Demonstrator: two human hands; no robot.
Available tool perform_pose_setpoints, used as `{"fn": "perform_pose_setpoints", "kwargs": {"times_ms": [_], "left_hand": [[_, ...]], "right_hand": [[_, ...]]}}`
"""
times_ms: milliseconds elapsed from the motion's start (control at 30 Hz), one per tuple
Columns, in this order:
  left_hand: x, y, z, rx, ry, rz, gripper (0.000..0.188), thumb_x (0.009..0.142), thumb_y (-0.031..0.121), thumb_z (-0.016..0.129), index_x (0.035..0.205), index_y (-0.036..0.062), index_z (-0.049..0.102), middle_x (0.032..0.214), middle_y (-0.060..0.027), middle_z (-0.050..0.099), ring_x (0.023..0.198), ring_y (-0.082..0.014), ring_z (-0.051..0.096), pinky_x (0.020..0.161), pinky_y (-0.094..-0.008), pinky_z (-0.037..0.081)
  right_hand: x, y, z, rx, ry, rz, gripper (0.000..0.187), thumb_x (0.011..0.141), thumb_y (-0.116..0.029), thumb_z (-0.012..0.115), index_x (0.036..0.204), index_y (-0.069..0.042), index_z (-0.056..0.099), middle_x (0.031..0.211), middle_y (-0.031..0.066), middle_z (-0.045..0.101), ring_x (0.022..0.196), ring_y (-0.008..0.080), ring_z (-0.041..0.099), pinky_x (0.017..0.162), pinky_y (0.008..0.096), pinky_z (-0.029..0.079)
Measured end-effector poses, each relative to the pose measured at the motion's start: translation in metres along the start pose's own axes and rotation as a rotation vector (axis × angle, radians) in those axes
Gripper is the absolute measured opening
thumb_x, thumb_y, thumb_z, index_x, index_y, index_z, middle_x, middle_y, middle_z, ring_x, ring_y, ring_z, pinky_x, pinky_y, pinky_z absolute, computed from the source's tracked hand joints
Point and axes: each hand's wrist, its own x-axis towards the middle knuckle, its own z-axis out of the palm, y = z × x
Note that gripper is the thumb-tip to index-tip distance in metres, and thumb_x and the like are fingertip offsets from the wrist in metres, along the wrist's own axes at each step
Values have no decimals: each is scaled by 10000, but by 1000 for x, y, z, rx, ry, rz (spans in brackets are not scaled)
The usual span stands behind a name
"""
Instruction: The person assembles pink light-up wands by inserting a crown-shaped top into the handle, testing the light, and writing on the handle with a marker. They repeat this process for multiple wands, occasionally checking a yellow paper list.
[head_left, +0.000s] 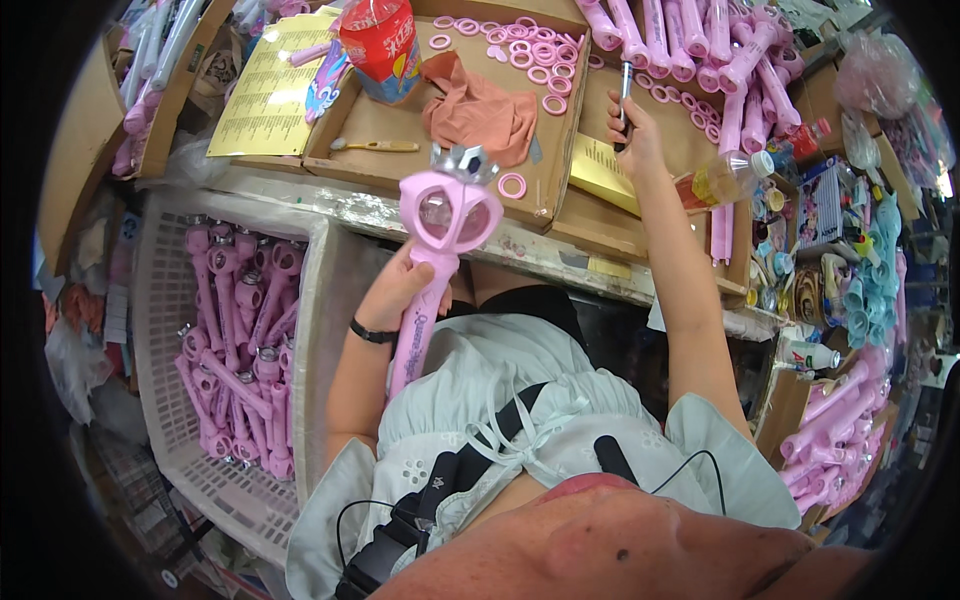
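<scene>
My left hand (398,287) is wrapped round the handle of a pink toy wand (418,335) in front of my body. The wand stands nearly upright, with a round openwork head and a silver crown on top. Farther off to the right, my right hand (638,138) grips a slim tool (626,88) with a dark grip and a silvery shaft; its exact kind is hard to make out. The tool's far end points at pink wand handles (655,40) lying along the back of a cardboard tray. Pink rings (688,108) lie beside that hand.
At left, a white plastic basket (160,400) holds several finished-looking pink wands (235,300). A cardboard tray (400,175) carries an orange cloth (480,108), a toothbrush (375,146), a red container (380,45) and loose rings. A drink bottle (735,178) leans by my right forearm.
</scene>
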Motion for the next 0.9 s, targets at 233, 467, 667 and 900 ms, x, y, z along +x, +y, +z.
{"fn": "perform_pose_setpoints", "kwargs": {"times_ms": [233, 467, 667, 900], "left_hand": [[95, 77, 14, 1555, 325, 630, 610, 731, 336, 736, 1169, 38, 433, 940, -143, 595, 739, -291, 629, 602, -368, 515], [139, 92, 17, 1937, 380, 257, 587, 707, 351, 738, 1140, 44, 487, 1051, -206, 575, 900, -357, 594, 725, -412, 489], [82, 68, 61, 1310, -207, 594, 406, 794, 324, 656, 991, -4, 519, 880, -186, 579, 869, -354, 575, 721, -425, 460], [-15, 34, 79, 1621, -456, 308, 350, 851, 363, 566, 788, 26, 496, 688, -150, 594, 659, -342, 598, 551, -422, 471]], "right_hand": [[-7, 1, 14, 93, -24, -20, 353, 901, -363, 558, 700, -109, 414, 678, 51, 490, 557, 156, 431, 522, 279, 374], [-34, -8, 41, -461, -27, -196, 487, 938, -490, 416, 711, -94, 586, 590, -45, 468, 525, 56, 424, 469, 191, 300], [-121, 25, 80, -642, -454, -397, 230, 909, -234, 538, 821, -41, 626, 716, 17, 571, 639, 111, 516, 576, 259, 398], [-192, 23, 94, -807, -1174, -89, 84, 851, -96, 566, 906, -43, 601, 845, 111, 581, 756, 238, 558, 706, 311, 436]]}}
